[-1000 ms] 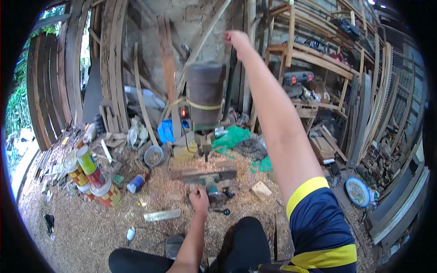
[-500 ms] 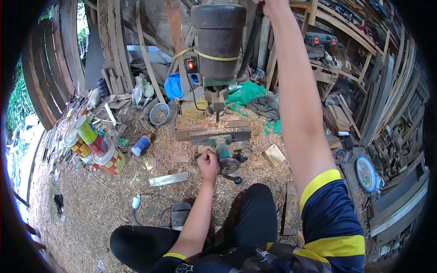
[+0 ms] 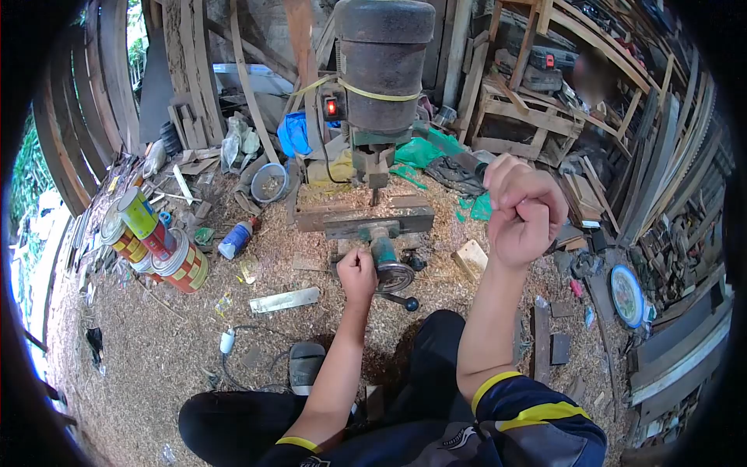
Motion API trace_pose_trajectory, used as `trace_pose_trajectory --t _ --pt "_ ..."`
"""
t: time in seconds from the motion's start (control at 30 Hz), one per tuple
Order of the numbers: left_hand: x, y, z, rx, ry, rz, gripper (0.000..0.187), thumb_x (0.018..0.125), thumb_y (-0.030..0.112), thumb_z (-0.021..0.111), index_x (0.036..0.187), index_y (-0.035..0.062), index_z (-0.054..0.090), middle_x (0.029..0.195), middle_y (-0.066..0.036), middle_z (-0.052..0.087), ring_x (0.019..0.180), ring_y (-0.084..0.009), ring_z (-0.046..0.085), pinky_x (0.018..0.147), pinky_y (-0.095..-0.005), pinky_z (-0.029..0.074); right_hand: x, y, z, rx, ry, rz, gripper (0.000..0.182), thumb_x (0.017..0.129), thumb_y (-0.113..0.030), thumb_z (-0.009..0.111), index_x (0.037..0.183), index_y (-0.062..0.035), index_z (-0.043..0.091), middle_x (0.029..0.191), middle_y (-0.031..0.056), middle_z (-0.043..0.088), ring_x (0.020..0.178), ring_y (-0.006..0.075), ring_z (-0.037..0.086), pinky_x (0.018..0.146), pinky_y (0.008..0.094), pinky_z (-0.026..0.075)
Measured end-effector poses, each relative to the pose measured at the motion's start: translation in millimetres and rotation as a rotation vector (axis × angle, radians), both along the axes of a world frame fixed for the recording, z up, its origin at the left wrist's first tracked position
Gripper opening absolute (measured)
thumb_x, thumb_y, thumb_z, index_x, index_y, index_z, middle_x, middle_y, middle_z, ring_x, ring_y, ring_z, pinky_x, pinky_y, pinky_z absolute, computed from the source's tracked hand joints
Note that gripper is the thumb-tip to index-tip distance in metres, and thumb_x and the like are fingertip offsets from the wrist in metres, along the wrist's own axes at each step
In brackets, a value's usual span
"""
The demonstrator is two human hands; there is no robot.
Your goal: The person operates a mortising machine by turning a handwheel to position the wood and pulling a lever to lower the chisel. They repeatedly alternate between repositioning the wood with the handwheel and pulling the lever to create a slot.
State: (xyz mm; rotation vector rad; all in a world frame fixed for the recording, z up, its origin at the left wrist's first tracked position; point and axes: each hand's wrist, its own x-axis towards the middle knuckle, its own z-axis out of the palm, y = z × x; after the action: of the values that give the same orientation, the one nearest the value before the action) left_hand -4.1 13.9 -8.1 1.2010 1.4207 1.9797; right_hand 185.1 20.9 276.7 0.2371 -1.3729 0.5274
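The left hand (image 3: 357, 274) is gripping the handwheel (image 3: 393, 276) at frame centre, just right of its knuckles. The right hand (image 3: 523, 208) is hanging curled, empty, farther right and higher.

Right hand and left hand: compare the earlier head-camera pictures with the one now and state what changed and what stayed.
The right hand has come down from the top of the drill press, where the arm was stretched up, and now hangs bent in the air as a loose fist, holding nothing visible. The left hand stayed at the handwheel. The cans and the red lamp are unchanged.
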Motion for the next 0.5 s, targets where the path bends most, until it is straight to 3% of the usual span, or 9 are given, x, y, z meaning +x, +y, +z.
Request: trace_pose_trajectory --t 0.17,0.23,0.27,0.33,0.37,0.43,0.47,0.5 --pt "2 -2 6 0.008 0.039 0.048 0.037 0.102 0.013 0.051 0.067 0.0036 0.044 0.061 0.004 0.040 0.059 -0.0061 0.036 0.052 -0.0292 0.030 2 -4 2 -0.051 -0.023 -0.027 0.016 0.066 -0.002 0.045 0.071 0.0081 0.057 0.064 0.0132 0.055 0.059 0.0184 0.045 0.059 0.0343 0.034" --pt "1 -1 4 -0.016 -0.004 0.004 0.036 0.101 0.013 0.051 0.068 0.0027 0.045 0.061 0.003 0.040 0.059 -0.0065 0.036 0.052 -0.0300 0.031 7 -2 7 -0.059 -0.133 -0.022 0.025 0.078 -0.012 0.048 0.079 0.0085 0.062 0.057 0.0103 0.052 0.053 0.0159 0.041 0.057 0.0326 0.033" --pt "1 -2 4 -0.012 -0.006 0.002 0.036 0.101 0.013 0.051 0.068 0.0027 0.045 0.061 0.003 0.040 0.059 -0.0065 0.036 0.052 -0.0300 0.031 12 -6 12 -0.055 -0.135 -0.025 0.025 0.078 -0.012 0.048 0.079 0.0085 0.062 0.057 0.0103 0.052 0.053 0.0159 0.041 0.057 0.0326 0.033" --pt "2 -3 5 -0.008 0.038 0.039 0.036 0.102 0.013 0.051 0.068 0.0024 0.045 0.061 0.003 0.040 0.059 -0.0066 0.036 0.052 -0.0303 0.031 24 -18 29 -0.239 -0.396 0.150 0.058 0.098 -0.041 0.038 0.095 0.0089 0.067 0.052 0.0054 0.050 0.047 0.0139 0.041 0.055 0.0282 0.034" --pt "1 -1 8 -0.006 0.035 0.041 0.036 0.102 0.013 0.051 0.068 0.0024 0.045 0.061 0.003 0.040 0.059 -0.0066 0.036 0.052 -0.0303 0.031 29 -20 42 -0.237 -0.399 0.151 0.058 0.098 -0.041 0.038 0.095 0.0089 0.067 0.052 0.0054 0.050 0.047 0.0139 0.041 0.055 0.0282 0.034" --pt "3 -3 8 -0.012 0.003 0.049 0.034 0.098 0.013 0.054 0.069 -0.0032 0.047 0.056 -0.005 0.039 0.057 -0.0097 0.035 0.050 -0.0339 0.032 35 -19 73 -0.543 -0.864 0.246 0.101 0.099 -0.075 0.011 0.114 0.0077 0.067 0.050 0.0038 0.055 0.046 0.0141 0.052 0.060 0.0241 0.044" --pt "3 -5 10 -0.020 0.001 0.044 0.034 0.098 0.013 0.054 0.069 -0.0032 0.047 0.056 -0.005 0.039 0.057 -0.0097 0.035 0.050 -0.0339 0.032 33 -14 90 -0.553 -0.864 0.244 0.101 0.099 -0.075 0.011 0.114 0.0077 0.067 0.050 0.0038 0.055 0.046 0.0141 0.052 0.060 0.0241 0.044" --pt "2 -6 12 0.004 0.029 0.029 0.036 0.101 0.014 0.053 0.068 0.0002 0.046 0.059 -0.001 0.039 0.058 -0.0080 0.036 0.051 -0.0321 0.031 28 -6 107 -0.570 -1.173 0.309 0.109 0.095 -0.081 0.006 0.117 0.0065 0.067 0.053 0.0053 0.059 0.049 0.0148 0.058 0.060 0.0241 0.048"
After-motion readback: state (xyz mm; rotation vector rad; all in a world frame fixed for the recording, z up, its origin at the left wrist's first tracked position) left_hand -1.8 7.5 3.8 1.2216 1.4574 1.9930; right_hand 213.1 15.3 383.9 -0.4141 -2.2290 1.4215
